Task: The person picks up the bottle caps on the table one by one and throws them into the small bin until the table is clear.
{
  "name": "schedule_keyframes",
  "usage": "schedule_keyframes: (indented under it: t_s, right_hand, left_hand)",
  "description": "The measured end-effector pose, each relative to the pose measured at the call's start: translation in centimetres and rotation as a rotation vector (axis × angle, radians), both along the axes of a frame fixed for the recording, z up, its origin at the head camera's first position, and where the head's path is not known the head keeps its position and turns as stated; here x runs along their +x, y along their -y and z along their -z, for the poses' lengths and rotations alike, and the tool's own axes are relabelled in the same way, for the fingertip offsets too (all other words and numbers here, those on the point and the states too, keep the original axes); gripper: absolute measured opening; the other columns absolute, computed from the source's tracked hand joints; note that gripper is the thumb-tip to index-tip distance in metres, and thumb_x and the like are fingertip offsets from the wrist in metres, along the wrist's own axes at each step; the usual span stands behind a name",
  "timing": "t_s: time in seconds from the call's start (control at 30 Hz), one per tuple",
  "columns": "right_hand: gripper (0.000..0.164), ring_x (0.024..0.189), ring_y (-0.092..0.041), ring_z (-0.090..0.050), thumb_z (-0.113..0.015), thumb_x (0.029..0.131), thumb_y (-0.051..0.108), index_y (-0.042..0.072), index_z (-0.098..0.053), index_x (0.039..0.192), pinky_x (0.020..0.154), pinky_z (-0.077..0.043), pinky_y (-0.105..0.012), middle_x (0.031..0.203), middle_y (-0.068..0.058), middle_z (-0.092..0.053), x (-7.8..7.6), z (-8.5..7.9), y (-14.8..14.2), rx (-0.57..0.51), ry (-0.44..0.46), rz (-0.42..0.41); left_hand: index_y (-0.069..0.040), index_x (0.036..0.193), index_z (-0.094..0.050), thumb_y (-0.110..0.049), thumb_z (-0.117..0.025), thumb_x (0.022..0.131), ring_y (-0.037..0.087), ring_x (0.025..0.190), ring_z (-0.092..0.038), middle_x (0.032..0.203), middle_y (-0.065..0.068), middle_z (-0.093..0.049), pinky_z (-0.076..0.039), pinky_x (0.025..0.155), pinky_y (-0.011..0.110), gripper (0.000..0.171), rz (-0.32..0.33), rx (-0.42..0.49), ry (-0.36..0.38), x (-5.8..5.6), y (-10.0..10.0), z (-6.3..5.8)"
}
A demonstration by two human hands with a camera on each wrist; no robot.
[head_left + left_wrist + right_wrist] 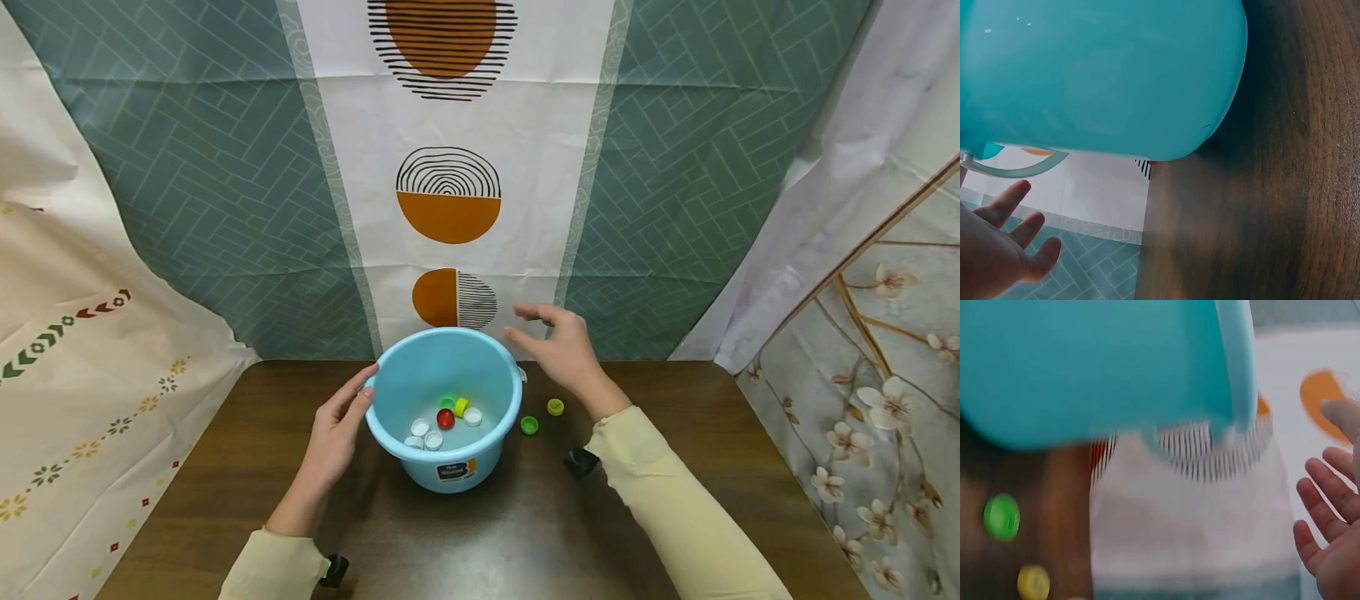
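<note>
A light-blue plastic bucket [452, 476] stands upright on the table, with several bottle caps on its floor: white caps [433, 440], a red cap [446, 418], a yellow cap [461, 407] and a green cap [447, 402]. At its left rim, my left hand [335, 427] touches the edge with thumb and fingertips; the other fingers spread loosely in the left wrist view. My right hand [561, 348] hovers past the right rim, apart from it, fingers extended and nothing held. Below that hand, a green cap [529, 425] and a yellow cap [555, 407] lie on the table.
The dark wooden table [450, 554] ends at a patterned cloth [480, 250] hanging behind the bucket. Other cloths hang at the left [90, 400] and right [847, 400] sides. A pale bucket handle [1019, 170] shows beside the rim in the left wrist view.
</note>
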State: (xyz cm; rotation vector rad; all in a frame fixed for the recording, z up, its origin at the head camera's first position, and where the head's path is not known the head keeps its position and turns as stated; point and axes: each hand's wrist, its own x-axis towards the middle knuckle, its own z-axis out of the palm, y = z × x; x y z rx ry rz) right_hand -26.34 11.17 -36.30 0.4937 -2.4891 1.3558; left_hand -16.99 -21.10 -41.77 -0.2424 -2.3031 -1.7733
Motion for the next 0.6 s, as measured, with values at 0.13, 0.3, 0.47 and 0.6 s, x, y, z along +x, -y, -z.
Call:
schedule_keyframes:
  t_s: [0.13, 0.3, 0.47, 0.6]
  right_hand:
    - [0.053, 0.118, -0.015, -0.053, -0.068, 0.079, 0.052, 0.025, -0.06, 0.124, 0.096, -0.044, -0.046, 0.122, 0.004, -0.062, -0.8, 1.4, -3.5, -0.01, -0.029, 0.115]
    - [0.054, 0.12, -0.019, -0.052, -0.068, 0.08, 0.05, 0.024, -0.058, 0.127, 0.096, -0.042, -0.048, 0.123, 0.001, -0.063, -1.7, 3.8, -6.9, -0.014, -0.043, 0.23]
    - [0.06, 0.125, -0.027, -0.048, -0.067, 0.081, 0.049, 0.018, -0.054, 0.132, 0.098, -0.039, -0.052, 0.129, -0.004, -0.059, -2.2, 6.3, -9.0, -0.001, -0.005, 0.295]
    - [0.068, 0.129, -0.03, -0.044, -0.067, 0.081, 0.05, 0.014, -0.05, 0.136, 0.099, -0.04, -0.053, 0.134, -0.007, -0.054, -2.6, 8.4, -10.0, 0.061, 0.045, 0.286]
  left_hand:
    - [-0.022, 0.136, -0.049, -0.029, -0.049, 0.098, 0.024, 0.124, -0.05, 0.14, 0.002, -0.05, -0.045, 0.087, 0.014, 0.039, -0.004, 0.007, -0.001, -0.2, 0.1, 0.3]
    - [-0.027, 0.137, -0.048, -0.03, -0.047, 0.099, 0.021, 0.125, -0.049, 0.14, 0.0, -0.049, -0.044, 0.088, 0.014, 0.039, -0.018, -0.011, -0.01, -1.1, 0.6, 1.7]
    - [-0.027, 0.137, -0.047, -0.03, -0.047, 0.099, 0.019, 0.122, -0.051, 0.139, 0.0, -0.051, -0.045, 0.087, 0.014, 0.039, -0.018, -0.001, -0.006, -1.2, 0.7, 2.1]
    - [-0.027, 0.138, -0.047, -0.03, -0.046, 0.099, 0.017, 0.121, -0.052, 0.139, 0.0, -0.051, -0.046, 0.087, 0.015, 0.039, -0.014, 0.004, -0.003, -1.1, 0.6, 2.0]
